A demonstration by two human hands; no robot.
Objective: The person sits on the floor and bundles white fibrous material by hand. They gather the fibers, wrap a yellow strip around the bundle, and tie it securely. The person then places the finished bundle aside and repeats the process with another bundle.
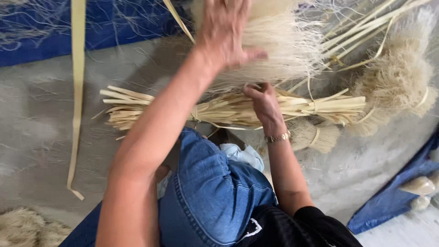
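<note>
Far left, a long pale leaf strip (77, 91) hangs down over the grey floor (36, 137), with a blue sheet (114, 23) spread behind it. Moving in, the bundle of flat split strips (137, 107) lies on the floor, its long axis running left to right, cut ends fanning out at the left. Across it comes the left hand (226, 32), arm reaching up and away from the body; the palm is open, fingers spread flat, pressed onto the hank of fine pale fibre (279, 50), gripping nothing that shows. That hank sits just above the bundle, its strands trailing down toward it. Next, the right hand (263, 103), bracelet at the wrist, closes around the middle of the bundle where fibre meets it; this hand is the nearer one to the strips and rests right on them. Below, a denim-clad knee (210, 183) fills the foreground. To the right, more loose strips (366, 27) angle upward, a fluffy heap of fibre (398, 82) lies beyond the bundle's far end, and another blue sheet (393, 196) shows at the lower right corner.
</note>
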